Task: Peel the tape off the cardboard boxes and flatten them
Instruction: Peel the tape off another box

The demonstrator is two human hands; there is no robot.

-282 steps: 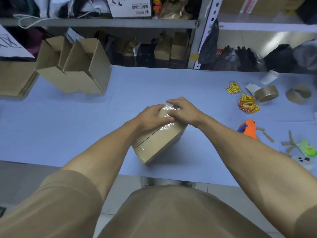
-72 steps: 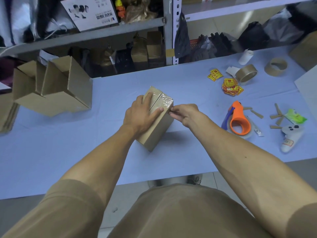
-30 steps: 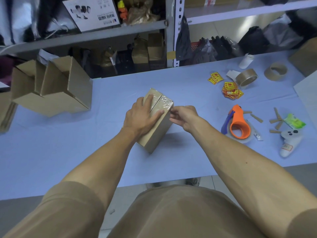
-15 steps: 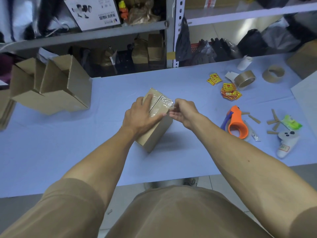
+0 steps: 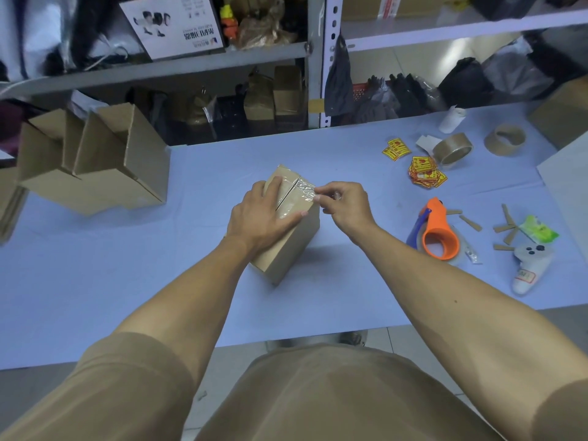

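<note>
Peeling was in hand: left hand (image 5: 261, 214) pressed flat on the box (image 5: 288, 230) at table (image 5: 127, 281) centre, right hand (image 5: 345, 203) pinched the tape (image 5: 304, 194) at three o'clock, needing a steady pull.

The small box (image 5: 286, 240) is showing matt brown cardboard, with glossy, wrinkled clear tape (image 5: 304, 194) shining across its top. Matt pale-blue sheeting is covering the table (image 5: 127, 281). At three o'clock, an orange plastic tape dispenser (image 5: 437, 233) is looking smooth.
</note>
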